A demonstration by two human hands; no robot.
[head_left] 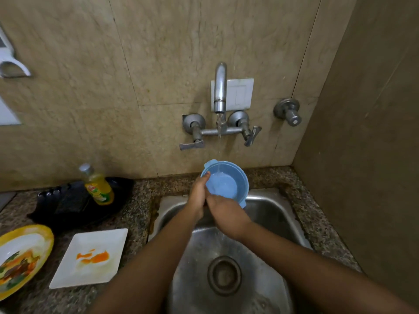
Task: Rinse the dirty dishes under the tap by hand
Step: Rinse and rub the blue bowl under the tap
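Note:
A blue plastic bowl (229,180) with small side handles is held above the steel sink (267,211), tilted toward me. My left hand (198,194) grips its left rim, thumb inside. My right hand (224,211) holds the near rim from below. A thin stream runs from the wall tap (220,89) into the bowl, and water spills from under my right hand toward the drain (224,275). On the counter at the left lie a white square plate (90,257) with orange smears and a yellow-rimmed round plate (20,259) with food remains.
A bottle of yellow dish soap (97,185) stands on a black tray (74,202) at the back left of the speckled granite counter (140,200). Two lever valves (192,143) flank the tap. A side wall closes off the right.

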